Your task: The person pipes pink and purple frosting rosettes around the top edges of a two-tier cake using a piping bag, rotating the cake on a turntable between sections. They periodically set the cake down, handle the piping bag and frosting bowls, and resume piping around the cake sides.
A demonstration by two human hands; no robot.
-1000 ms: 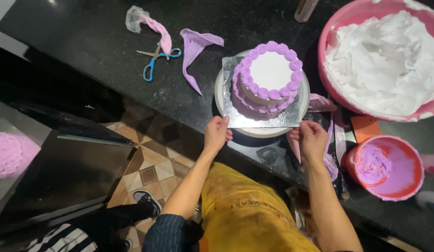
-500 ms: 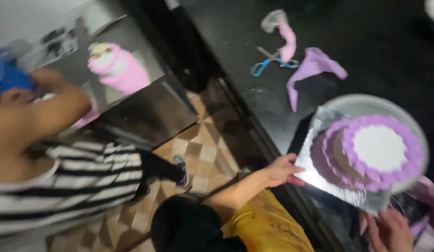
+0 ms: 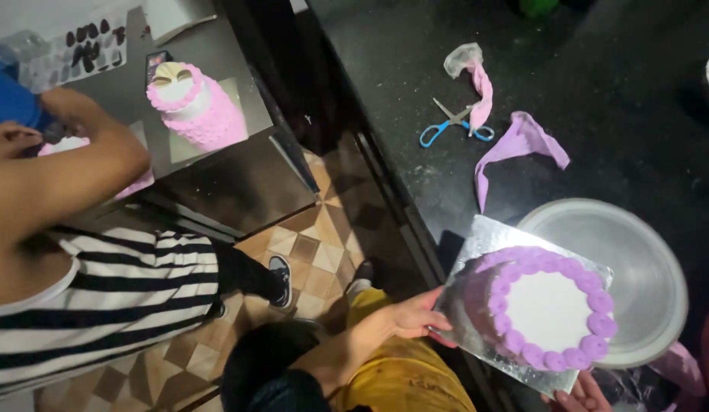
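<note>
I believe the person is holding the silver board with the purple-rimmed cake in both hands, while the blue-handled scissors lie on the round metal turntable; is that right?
Not quite. The head view shows the blue-handled scissors lying on the dark counter, beside the piping bags, not on the round metal turntable, which is bare. The rest holds: the left hand and right hand hold the silver board with the purple-rimmed cake.

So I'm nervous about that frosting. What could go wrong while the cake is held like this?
The purple cake sits on a silver board held only at its edges by the left hand and right hand, partly off the turntable. A tilt could slide it off. A person in a striped shirt works close by and could bump it.
</note>
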